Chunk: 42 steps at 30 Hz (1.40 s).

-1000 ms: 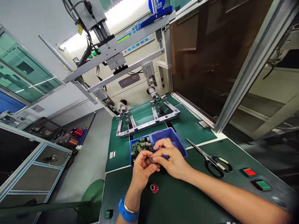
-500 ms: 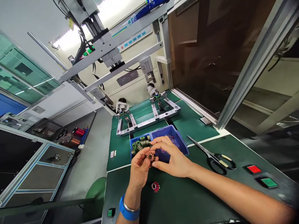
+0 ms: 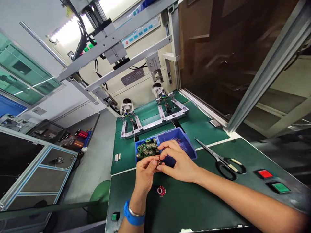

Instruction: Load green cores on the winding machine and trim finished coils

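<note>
A small motor stator [image 3: 158,162] with copper windings is held between the fingertips of my left hand [image 3: 145,173], thumb on its near side. From the right, the thumb and fingers of my right hand [image 3: 178,163] close on the same stator, covering part of it. Below my hands a second stator [image 3: 161,191], wound in red, lies on the green bench top. Just beyond my hands, a blue bin [image 3: 136,142] holds several green-and-metal stator cores [image 3: 147,148]. Beside it, another blue bin [image 3: 191,152] contains thin wire scraps [image 3: 178,142].
Scissors [image 3: 218,160] lie open to the right, near a red button [image 3: 264,174] and a green button [image 3: 280,187]. Another green button [image 3: 115,216] sits at the lower left. Behind the bins stands a metal fixture [image 3: 155,124] under a machine frame [image 3: 136,69].
The stator has been turned, so its round face no longer points at me. My right thumb and fingers have come in closer around it. The view has shifted slightly.
</note>
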Available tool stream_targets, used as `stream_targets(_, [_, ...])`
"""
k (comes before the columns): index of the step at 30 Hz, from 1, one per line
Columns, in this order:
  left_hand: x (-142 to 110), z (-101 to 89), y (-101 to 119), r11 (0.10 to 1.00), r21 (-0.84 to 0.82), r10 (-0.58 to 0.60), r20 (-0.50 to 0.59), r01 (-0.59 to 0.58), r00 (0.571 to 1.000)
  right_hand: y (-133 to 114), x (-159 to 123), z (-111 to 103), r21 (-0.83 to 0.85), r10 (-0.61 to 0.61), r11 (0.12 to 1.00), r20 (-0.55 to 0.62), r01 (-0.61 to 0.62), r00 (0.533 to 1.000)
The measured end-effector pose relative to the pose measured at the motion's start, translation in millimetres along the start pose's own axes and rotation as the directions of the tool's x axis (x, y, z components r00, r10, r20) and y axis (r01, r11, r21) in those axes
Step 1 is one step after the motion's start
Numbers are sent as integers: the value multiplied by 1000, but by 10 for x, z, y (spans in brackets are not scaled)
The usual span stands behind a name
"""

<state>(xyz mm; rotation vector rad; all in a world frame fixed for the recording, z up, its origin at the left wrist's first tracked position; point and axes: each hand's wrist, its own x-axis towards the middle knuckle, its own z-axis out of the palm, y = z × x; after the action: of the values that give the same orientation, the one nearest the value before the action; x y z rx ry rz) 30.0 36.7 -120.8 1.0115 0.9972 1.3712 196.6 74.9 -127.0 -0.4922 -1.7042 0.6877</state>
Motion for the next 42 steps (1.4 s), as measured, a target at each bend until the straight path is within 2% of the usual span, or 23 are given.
stream_targets(3, [-9, 7, 2, 1000, 6, -9, 16, 9, 1000, -14, 14, -44, 34, 24, 999, 26, -25, 999])
stream_targets(7, [-28, -2, -19, 994, 78, -85, 125, 76, 988, 5, 69, -133, 163, 59, 983, 125, -79, 990])
stream_targets(11, [-49, -48, -60, 977, 187, -149, 229, 107, 962, 24, 113, -208, 244, 28, 965, 279, -99, 960])
stream_targets(14, [-61, -69, -63, 967, 240, -149, 270, 83, 951, 0, 116, -232, 261, 1, 961, 338, -94, 941])
stream_targets(20, [-55, -11, -6, 963, 269, -75, 280, -3, 957, -34, 99, -193, 259, -5, 962, 330, -85, 944])
stream_targets(27, [-66, 9, 37, 964, 265, -73, 268, 0, 961, -17, 101, -195, 261, -4, 962, 297, -77, 955])
stream_targets(34, [-53, -10, 22, 952, 304, -72, 330, -34, 941, -42, 95, -215, 265, -20, 962, 304, -65, 952])
stream_targets(42, [-45, -32, 24, 947, 316, -44, 300, -56, 953, -17, 87, -183, 239, -4, 969, 276, -65, 961])
